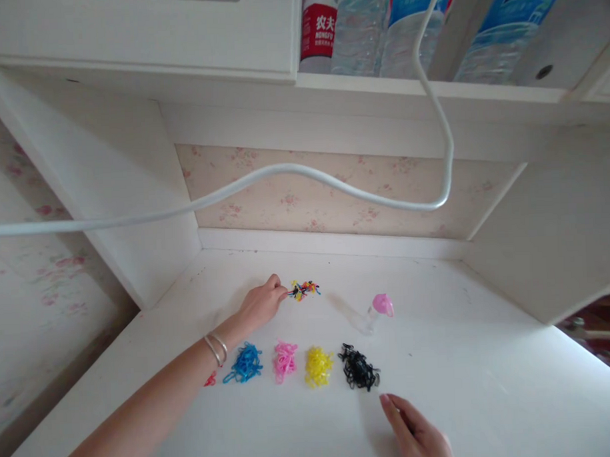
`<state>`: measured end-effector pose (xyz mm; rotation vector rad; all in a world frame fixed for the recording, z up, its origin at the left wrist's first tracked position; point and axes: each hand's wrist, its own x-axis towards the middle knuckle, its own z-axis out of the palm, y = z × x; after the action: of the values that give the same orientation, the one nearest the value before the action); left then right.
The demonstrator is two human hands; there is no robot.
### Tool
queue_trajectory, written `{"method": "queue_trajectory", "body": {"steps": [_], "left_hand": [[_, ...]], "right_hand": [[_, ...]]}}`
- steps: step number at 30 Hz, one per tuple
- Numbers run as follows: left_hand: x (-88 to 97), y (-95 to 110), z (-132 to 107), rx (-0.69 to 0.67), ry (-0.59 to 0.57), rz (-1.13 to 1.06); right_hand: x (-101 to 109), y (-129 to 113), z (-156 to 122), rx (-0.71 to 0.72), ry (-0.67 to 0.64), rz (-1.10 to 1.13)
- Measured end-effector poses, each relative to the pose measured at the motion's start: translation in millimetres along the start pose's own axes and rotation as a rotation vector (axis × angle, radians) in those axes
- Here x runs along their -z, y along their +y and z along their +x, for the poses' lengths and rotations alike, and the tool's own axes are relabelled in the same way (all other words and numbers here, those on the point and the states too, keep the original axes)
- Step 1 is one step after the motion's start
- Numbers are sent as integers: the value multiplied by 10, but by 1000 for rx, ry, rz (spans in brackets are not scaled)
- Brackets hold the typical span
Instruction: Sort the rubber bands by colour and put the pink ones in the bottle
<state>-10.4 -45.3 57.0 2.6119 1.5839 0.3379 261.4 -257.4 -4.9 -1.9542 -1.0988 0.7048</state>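
**Mixed pile** (pixel 304 290): small loose heap of tiny elastic bands with black, red, yellow and blue tangled together. It lies flat on the desk, and the left hand's (pixel 260 305) fingertips meet its 9 o'clock edge.

Single-colour heaps, in a row and apart from one another, placed relative to the mixed pile:
- **Red pile** (pixel 211 379): a few bands, half hidden by the wrist, at 8 o'clock.
- **Blue pile** (pixel 246 363): larger loops, at 7 o'clock.
- **Pink pile** (pixel 285 359): compact, just left of 6 o'clock.
- **Yellow pile** (pixel 318 367): compact, at 6 o'clock.
- **Black pile** (pixel 358 368): the widest spread, at 5 o'clock.
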Motion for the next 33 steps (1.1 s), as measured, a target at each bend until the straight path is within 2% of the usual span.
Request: {"method": "queue_trajectory", "body": {"steps": [7,10,13,15,18,21,24,26,28,30,33], "left_hand": [[100,893,-299,-361,19,-118],[76,1252,-314,-442,16,-137],[-19,1487,-269,-466,-52,-119],[-74,1539,-237,-477,-91,-113],[-48,1456,-243,-469,-105,-132],[130,1238,-377,-363,-70,-204],[314,970,-690,-226,13,-398],[324,782,-1001,-56,36,-569],[202,585,-1358,163,30,-665],[-13,386,-1709,337,35,-731],[-319,130,-2116,541,162,-766]], "right_hand": [[-22,37,-36,18,-57,16],[-27,59,-55,40,-68,4],[-26,65,-64,60,-64,3],[-20,63,-67,62,-64,17],[-2,58,-75,68,-49,48],[15,52,-84,79,-34,60],[14,46,-93,58,-40,48],[1,51,-100,36,-36,36],[-18,61,-105,25,-9,32],[-40,65,-108,26,14,25],[-67,42,-109,62,-37,-5]]}}
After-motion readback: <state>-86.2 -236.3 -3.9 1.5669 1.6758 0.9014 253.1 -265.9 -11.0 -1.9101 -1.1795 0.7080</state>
